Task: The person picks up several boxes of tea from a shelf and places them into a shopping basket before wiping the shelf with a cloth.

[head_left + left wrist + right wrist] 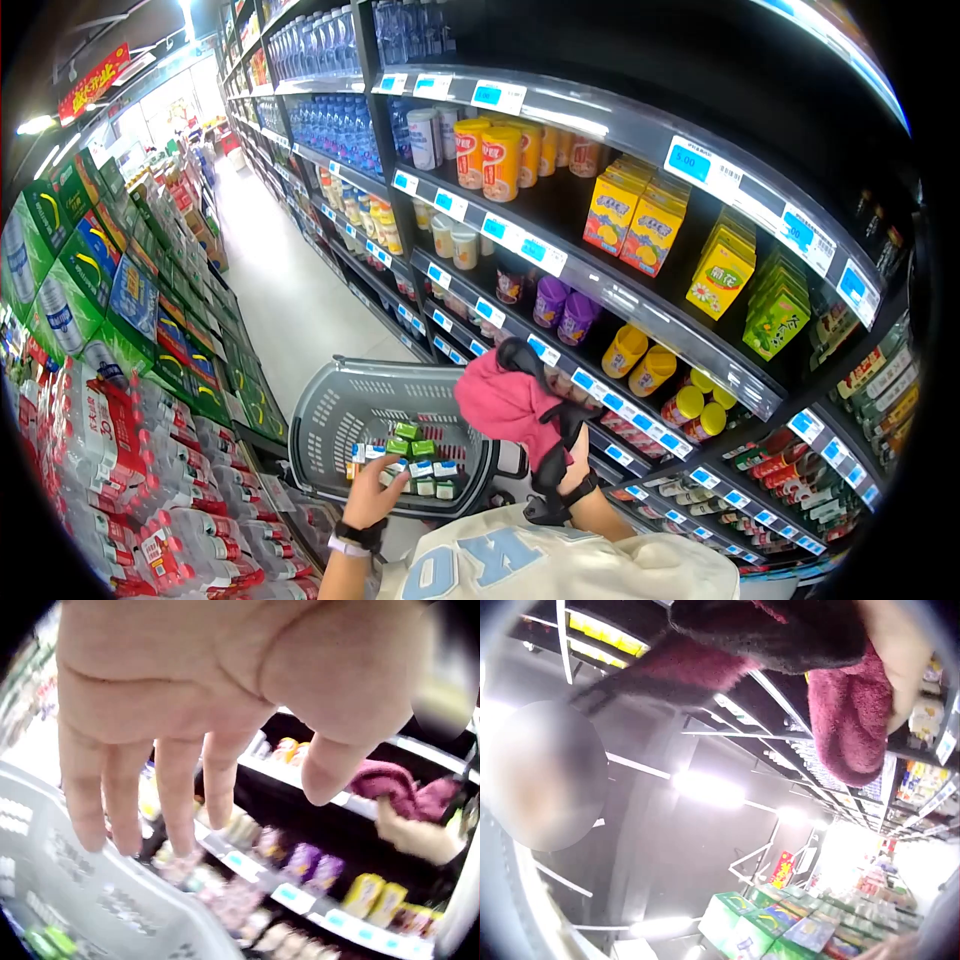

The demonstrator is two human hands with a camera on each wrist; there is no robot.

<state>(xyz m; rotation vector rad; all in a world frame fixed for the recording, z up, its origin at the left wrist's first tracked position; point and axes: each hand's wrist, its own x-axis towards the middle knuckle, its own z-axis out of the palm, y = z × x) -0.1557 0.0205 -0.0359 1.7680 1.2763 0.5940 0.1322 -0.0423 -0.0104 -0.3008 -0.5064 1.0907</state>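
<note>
My right hand [577, 462] grips a dark pink, fuzzy cloth [500, 400] with black parts, which hangs bunched in front of the shelves. In the right wrist view the fingers [904, 645] lie around the cloth's edge, and its pink and black folds droop below. Over the near side of a grey shopping basket [340, 405], my left hand [372, 495] is held with nothing in it. Its fingers [174, 795] are spread and extended in the left wrist view. Several small green and white boxes [422, 447] lie on the basket's bottom.
Tall black shelves [640, 300] with price tags run along the right, carrying yellow boxes [610, 215], orange canisters [500, 160] and purple cups [577, 318]. Stacked green cartons [70, 290] and packs of red-labelled bottles [170, 550] stand left. A pale aisle floor [290, 260] stretches ahead.
</note>
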